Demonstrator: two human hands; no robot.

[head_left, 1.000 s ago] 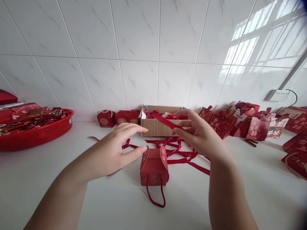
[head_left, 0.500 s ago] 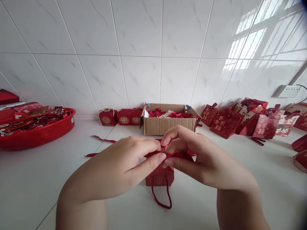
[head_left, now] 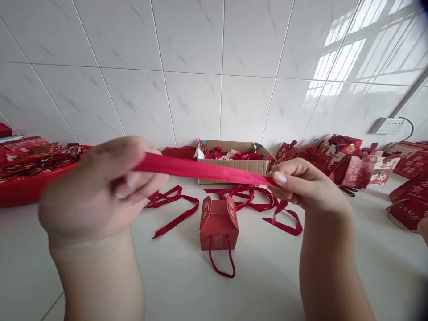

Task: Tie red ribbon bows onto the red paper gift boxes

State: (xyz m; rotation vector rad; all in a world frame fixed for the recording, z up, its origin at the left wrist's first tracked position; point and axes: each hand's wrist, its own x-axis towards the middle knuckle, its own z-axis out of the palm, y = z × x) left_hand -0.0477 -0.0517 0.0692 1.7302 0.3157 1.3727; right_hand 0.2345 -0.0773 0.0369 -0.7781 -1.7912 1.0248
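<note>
A red ribbon (head_left: pixel 203 170) is stretched between my two hands, above the counter. My left hand (head_left: pixel 103 187), partly blurred, pinches it between thumb and fingers. At the other end my right hand (head_left: pixel 297 183) grips it between thumb and forefinger. Below the ribbon stands a small red gift box (head_left: pixel 219 223), its top folded closed and a twisted cord handle (head_left: pixel 222 270) hanging down on the near side. Loose lengths of ribbon (head_left: pixel 182 223) lie left of the box, behind it and to its right.
An open cardboard box (head_left: pixel 230 171) of red ribbon stands against the tiled wall. On the left is a red basin (head_left: pixel 20 191) full of wrapped sweets. Several red gift boxes (head_left: pixel 357 171) crowd the right side, below a white power socket (head_left: pixel 388 125).
My hands have moved up and apart, drawing the ribbon out between them. The gift box, earlier partly covered by my hands, now shows whole. The view has shifted slightly.
</note>
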